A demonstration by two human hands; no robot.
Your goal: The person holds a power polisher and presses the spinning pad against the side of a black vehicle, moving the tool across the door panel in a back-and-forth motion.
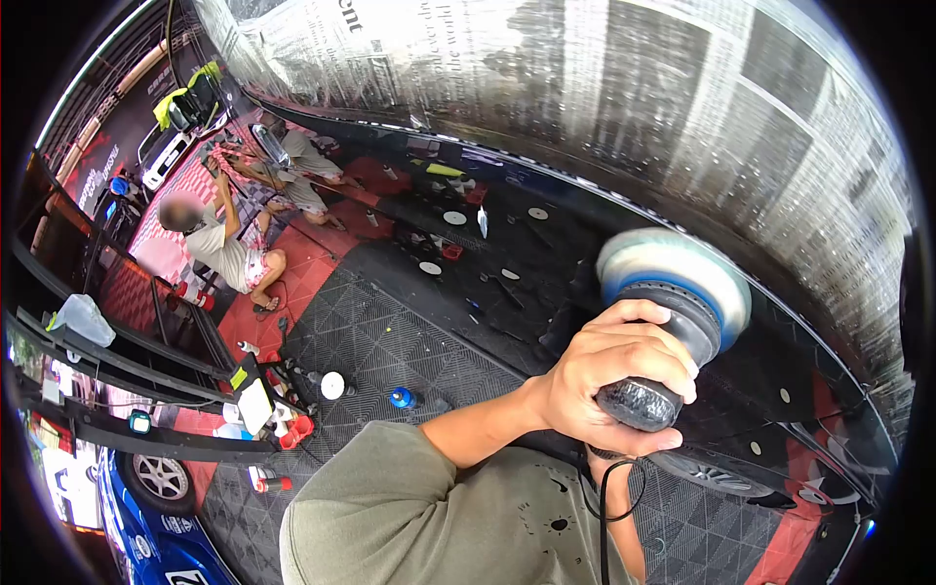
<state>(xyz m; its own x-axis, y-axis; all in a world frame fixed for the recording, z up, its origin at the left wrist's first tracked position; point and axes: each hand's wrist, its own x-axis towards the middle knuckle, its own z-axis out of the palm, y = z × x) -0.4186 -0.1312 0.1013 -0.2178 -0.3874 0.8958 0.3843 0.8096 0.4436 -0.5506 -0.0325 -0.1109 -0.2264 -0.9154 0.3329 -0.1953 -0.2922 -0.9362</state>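
My left hand (621, 380) is wrapped round the black head of a polisher (651, 402), fingers over the top and thumb below. The polisher's round white and blue pad (673, 268) looks smeared, as if spinning. It lies against the glossy black car panel (546, 283), just below the panel's upper edge. My right forearm (621, 502) comes up from below, behind the left hand; the right hand itself is hidden there. A black cord (603, 526) hangs from the polisher in front of my shirt.
Newspaper under clear film (585, 78) covers the car above the panel. A crouching person (229, 239) works farther left, also reflected in the panel. On the tiled floor (390, 341) stand a blue bottle (402, 397) and a white-topped container (332, 385). A blue car (156, 526) is at lower left.
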